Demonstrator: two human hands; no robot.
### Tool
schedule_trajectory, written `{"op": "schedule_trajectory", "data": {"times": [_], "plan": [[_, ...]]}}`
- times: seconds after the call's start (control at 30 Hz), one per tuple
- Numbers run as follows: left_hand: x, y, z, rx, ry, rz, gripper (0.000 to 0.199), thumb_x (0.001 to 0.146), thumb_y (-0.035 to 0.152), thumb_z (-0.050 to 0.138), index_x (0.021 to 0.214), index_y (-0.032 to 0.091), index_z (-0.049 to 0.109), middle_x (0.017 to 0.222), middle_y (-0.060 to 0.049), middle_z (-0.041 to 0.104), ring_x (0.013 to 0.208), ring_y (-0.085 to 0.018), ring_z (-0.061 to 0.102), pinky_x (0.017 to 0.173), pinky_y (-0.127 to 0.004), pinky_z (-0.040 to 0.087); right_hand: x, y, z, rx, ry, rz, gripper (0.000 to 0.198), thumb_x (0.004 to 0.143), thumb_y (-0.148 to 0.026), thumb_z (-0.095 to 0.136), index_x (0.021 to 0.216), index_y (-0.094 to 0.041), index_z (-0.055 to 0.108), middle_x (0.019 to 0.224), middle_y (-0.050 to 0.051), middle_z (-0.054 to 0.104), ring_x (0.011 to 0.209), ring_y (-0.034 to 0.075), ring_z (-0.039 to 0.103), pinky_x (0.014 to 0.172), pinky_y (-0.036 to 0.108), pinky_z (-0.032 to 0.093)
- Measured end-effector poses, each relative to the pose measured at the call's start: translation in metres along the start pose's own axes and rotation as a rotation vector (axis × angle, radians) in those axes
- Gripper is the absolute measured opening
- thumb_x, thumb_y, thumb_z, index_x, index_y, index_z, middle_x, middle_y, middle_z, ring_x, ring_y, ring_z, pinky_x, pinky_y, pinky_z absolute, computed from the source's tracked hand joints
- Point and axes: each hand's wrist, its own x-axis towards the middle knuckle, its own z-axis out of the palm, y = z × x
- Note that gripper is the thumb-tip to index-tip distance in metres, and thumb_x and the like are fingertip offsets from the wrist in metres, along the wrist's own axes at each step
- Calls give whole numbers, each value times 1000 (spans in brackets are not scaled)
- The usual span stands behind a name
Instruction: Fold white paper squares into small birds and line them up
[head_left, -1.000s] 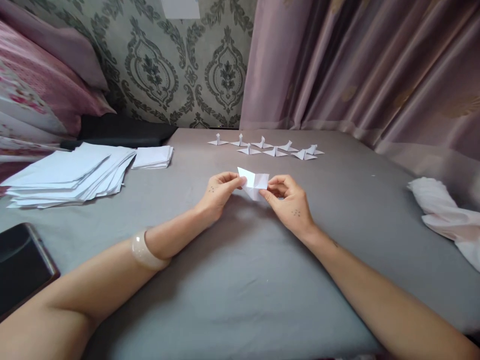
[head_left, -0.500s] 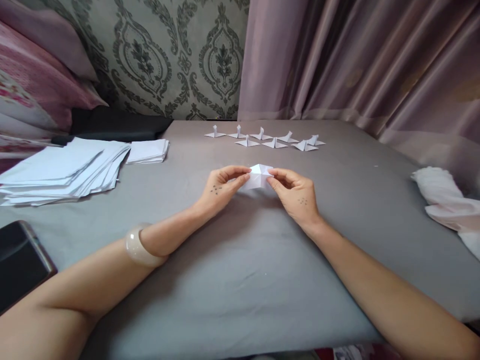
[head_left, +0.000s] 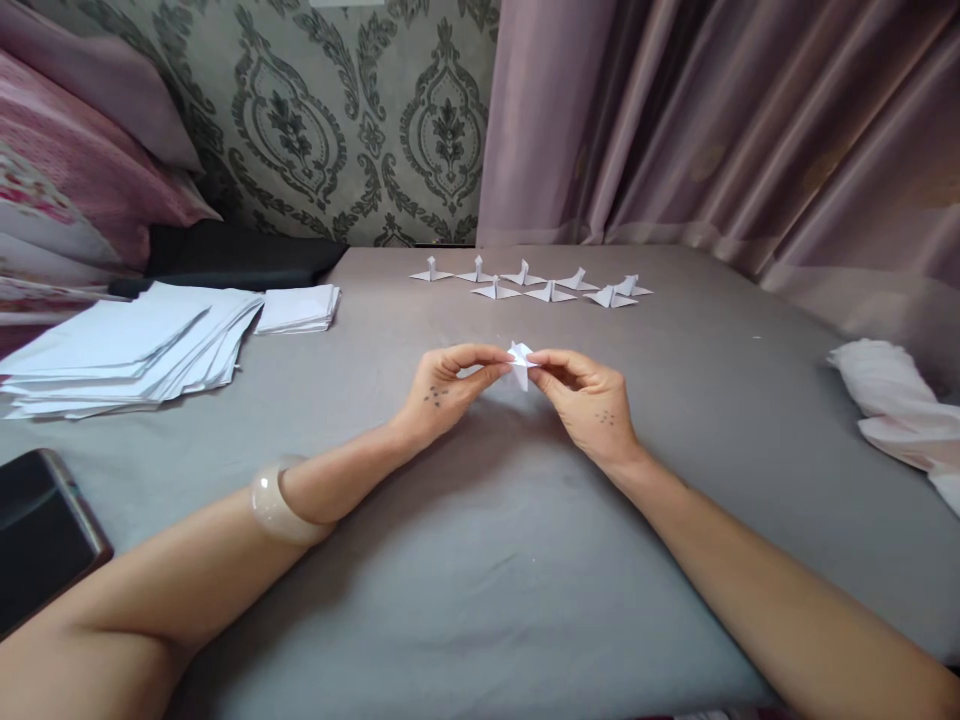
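A small piece of folded white paper (head_left: 520,366) is held just above the grey cloth surface (head_left: 480,560), pinched in from both sides so that its folds stand out at top and bottom. My left hand (head_left: 454,388) grips its left side between thumb and fingers. On the right side, my right hand (head_left: 589,395) has it between thumb and forefinger. The fingertips nearly meet and cover part of the paper. Beyond my hands, several folded paper birds (head_left: 550,292) stand in two loose rows.
Large white sheets (head_left: 112,345) are stacked at the left, beside a smaller paper stack (head_left: 298,308). A phone (head_left: 49,540) lies at the near left. Bunched white cloth (head_left: 885,385) rests at the right edge. Black fabric (head_left: 240,252) lies at the back left.
My hands have drawn closer together, and the paper between them has gone from a wider, spread shape to a narrow, squeezed one. The view has tilted up slightly.
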Motion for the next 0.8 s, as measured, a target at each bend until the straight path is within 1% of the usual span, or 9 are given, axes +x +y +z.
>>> {"op": "schedule_trajectory", "data": {"times": [0.17, 0.27, 0.33, 0.4, 0.43, 0.5, 0.57, 0.7, 0.8], "plan": [[0, 0, -1, 245, 62, 227, 8, 83, 28, 69, 87, 23, 73, 92, -4, 67, 86, -16, 61, 85, -33, 48, 1, -5, -2, -84, 9, -120, 6, 78, -25, 68, 82, -25, 73, 99, 2, 65, 86, 14, 63, 76, 30, 52], [2, 0, -3, 220, 43, 249, 6, 82, 26, 71, 85, 21, 71, 98, -5, 64, 95, -16, 60, 92, -35, 45, 1, -7, -5, -120, -30, -143, 5, 80, -25, 66, 81, -24, 72, 98, 1, 67, 87, 14, 64, 81, 31, 51], [2, 1, -4, 111, -15, 179, 9, 81, 27, 72, 84, 19, 70, 106, -7, 64, 104, -18, 59, 99, -36, 42, 1, -8, -6, -95, -87, -108, 6, 82, -28, 66, 82, -24, 71, 90, 0, 71, 85, 15, 65, 83, 32, 51], [2, 2, -4, -57, -74, 39, 15, 79, 31, 73, 80, 17, 68, 109, -8, 66, 105, -19, 60, 99, -36, 42, 1, -9, -7, -39, -154, -53, 10, 82, -32, 66, 85, -24, 71, 87, 0, 72, 85, 16, 66, 84, 33, 52], [2, 3, -4, -153, -100, -46, 19, 78, 33, 74, 79, 16, 67, 105, -8, 68, 100, -19, 62, 95, -36, 44, 1, -9, -7, 6, -186, -23, 12, 82, -34, 67, 87, -23, 71, 87, 1, 73, 85, 16, 67, 84, 34, 52], [2, 3, -3, -329, -124, -203, 22, 76, 35, 75, 76, 15, 66, 89, -6, 70, 84, -17, 64, 84, -34, 48, 0, -11, -6, 122, -233, 37, 17, 82, -37, 67, 91, -23, 68, 85, 0, 73, 82, 16, 68, 84, 35, 54], [2, 3, -1, -435, -88, -310, 23, 73, 33, 78, 73, 14, 65, 75, -3, 68, 72, -14, 63, 76, -32, 49, -1, -14, -6, 210, -238, 100, 21, 81, -39, 68, 94, -24, 64, 79, -1, 72, 78, 16, 68, 83, 36, 55], [1, 4, 3, -460, 26, -381, 23, 69, 31, 81, 70, 14, 65, 69, -1, 66, 66, -11, 60, 72, -28, 48, -2, -20, -6, 197, -245, 228, 25, 81, -45, 67, 86, -21, 63, 78, 1, 71, 80, 17, 68, 78, 34, 54], [0, 5, 5, -442, 35, -382, 23, 69, 31, 81, 70, 14, 66, 68, 0, 66, 65, -10, 59, 73, -28, 47, -2, -20, -5, 178, -245, 269, 28, 75, -46, 72, 81, -19, 66, 81, 3, 71, 80, 16, 67, 77, 32, 52]]}}
